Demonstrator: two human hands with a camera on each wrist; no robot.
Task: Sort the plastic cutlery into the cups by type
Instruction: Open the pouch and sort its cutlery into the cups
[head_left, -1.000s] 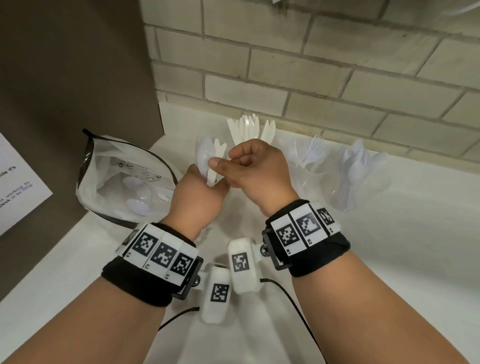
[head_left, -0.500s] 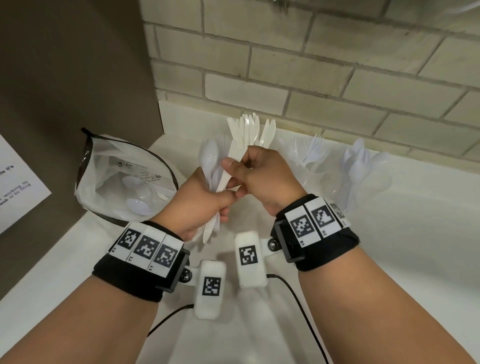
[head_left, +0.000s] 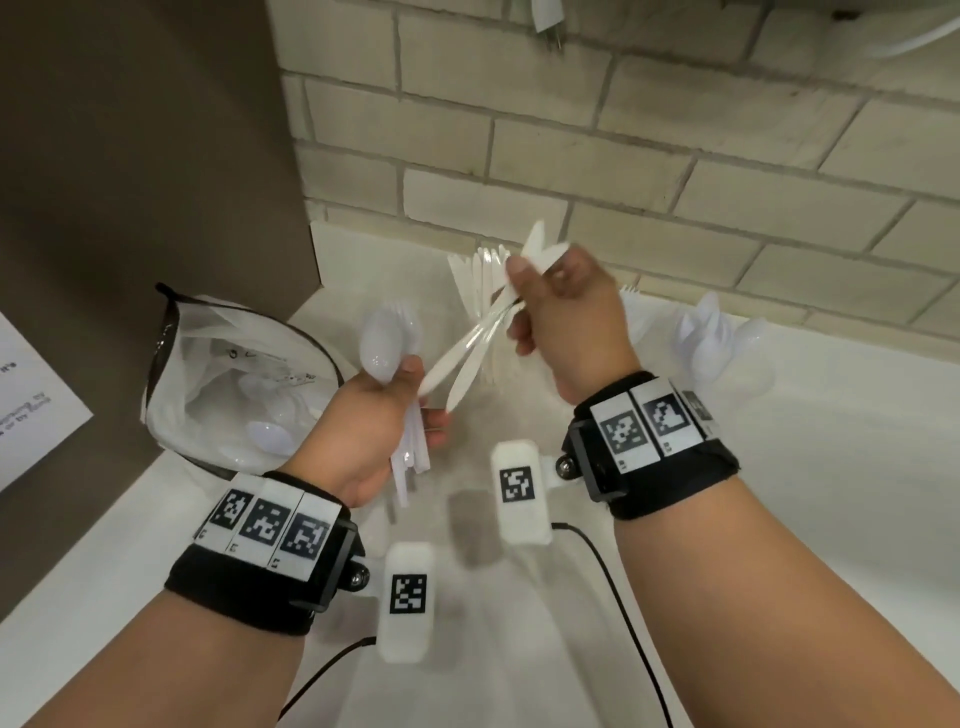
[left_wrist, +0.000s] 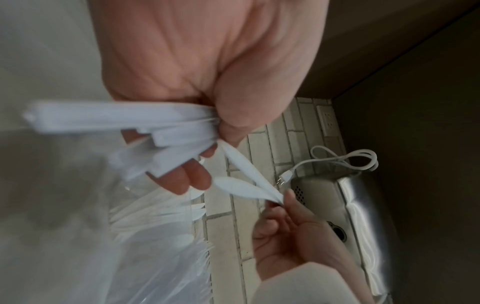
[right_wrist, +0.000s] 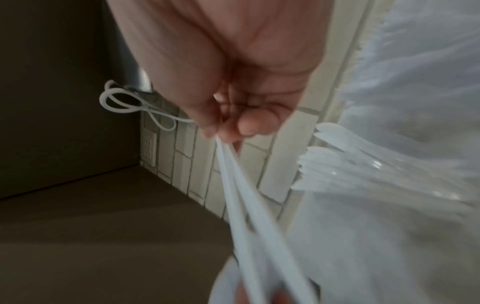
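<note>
My left hand (head_left: 408, 387) grips a bundle of white plastic cutlery (head_left: 387, 340), spoon bowls and fork tines up, handles (left_wrist: 145, 131) sticking out below the fist. My right hand (head_left: 522, 283) pinches two white knives (head_left: 467, 348) near the blades; their handles slant down-left, close to my left thumb. In the right wrist view the knives (right_wrist: 246, 203) run down from the pinching fingertips (right_wrist: 207, 131). Behind my right hand stands the clear cup of knives (head_left: 475, 273). To its right are the fork cup (head_left: 636, 312) and the spoon cup (head_left: 719, 338).
An open clear bag (head_left: 234, 374) with loose white cutlery lies at the left on the white counter (head_left: 831, 493). A brick wall (head_left: 675, 182) closes the back and a brown panel (head_left: 130, 156) the left side. A white cord (left_wrist: 345, 162) hangs above.
My right hand has drawn two knives out of the left hand's bundle and lifted them up and to the right, in front of the knife cup. The left hand has dropped slightly.
</note>
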